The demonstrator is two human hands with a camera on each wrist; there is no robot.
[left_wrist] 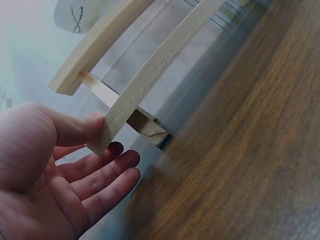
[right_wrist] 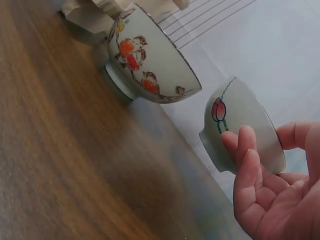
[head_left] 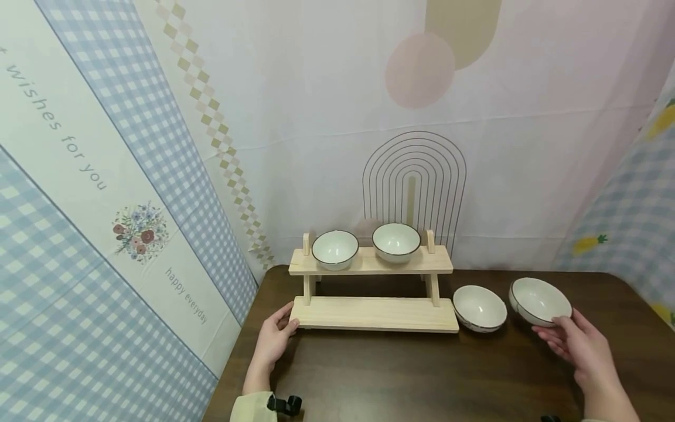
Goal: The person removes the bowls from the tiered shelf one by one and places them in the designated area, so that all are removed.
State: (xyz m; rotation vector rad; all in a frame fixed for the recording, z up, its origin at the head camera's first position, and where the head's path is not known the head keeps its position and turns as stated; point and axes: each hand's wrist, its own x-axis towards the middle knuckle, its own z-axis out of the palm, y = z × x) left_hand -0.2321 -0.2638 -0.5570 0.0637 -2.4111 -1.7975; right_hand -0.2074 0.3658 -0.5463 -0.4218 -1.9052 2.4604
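Note:
A two-tier wooden display shelf (head_left: 374, 315) stands on the table, and my left hand (head_left: 273, 341) grips the left end of its lower board, thumb on top. In the left wrist view that board (left_wrist: 150, 75) sits between the thumb and the curled fingers. At the right, my right hand (head_left: 586, 347) holds a white bowl (head_left: 539, 300) by its near right side. The right wrist view shows a red tulip-like bud on this bowl (right_wrist: 245, 120), which looks raised off the table. Beside it sits another bowl (right_wrist: 155, 62), painted with orange-red birds, near the shelf's right end.
Two dark-rimmed white bowls, a left one (head_left: 334, 249) and a right one (head_left: 396, 242), stand on the upper board. Behind the dark brown table (head_left: 411, 375) hangs a patterned cloth (head_left: 316, 117). A blue checked cloth (head_left: 174, 293) borders the left side.

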